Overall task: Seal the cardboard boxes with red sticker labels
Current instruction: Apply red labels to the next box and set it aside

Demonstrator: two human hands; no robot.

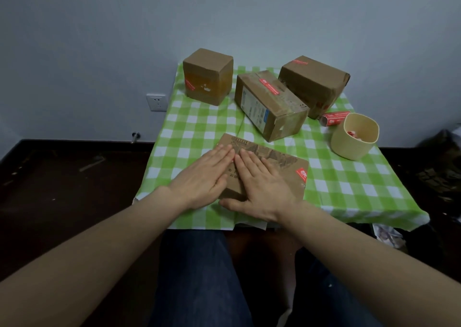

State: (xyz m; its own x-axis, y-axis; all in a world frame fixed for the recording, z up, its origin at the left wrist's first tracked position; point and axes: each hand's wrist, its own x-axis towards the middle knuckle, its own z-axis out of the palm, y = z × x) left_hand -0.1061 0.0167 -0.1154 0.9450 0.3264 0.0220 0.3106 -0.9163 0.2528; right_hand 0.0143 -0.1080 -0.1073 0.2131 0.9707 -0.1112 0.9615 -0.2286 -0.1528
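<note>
A flat cardboard box point(279, 162) lies near the front of the checked table, a red sticker point(301, 174) on its right corner. My left hand point(207, 174) and my right hand point(262, 179) lie flat side by side on its top, fingers straight, pressing down. A sliver of red shows between the fingertips. Three more boxes stand behind: a cube box point(208, 77) at the back left, a long box point(269, 104) in the middle and a large box point(314, 84) at the back right, each with a red sticker. A roll of red stickers point(334, 118) lies by the large box.
A cream cup point(354, 137) holding scraps of red and white paper stands at the right of the table. The green and white cloth point(194, 127) hangs over the table's edges. A wall socket point(156, 102) sits left of the table. Dark floor surrounds it.
</note>
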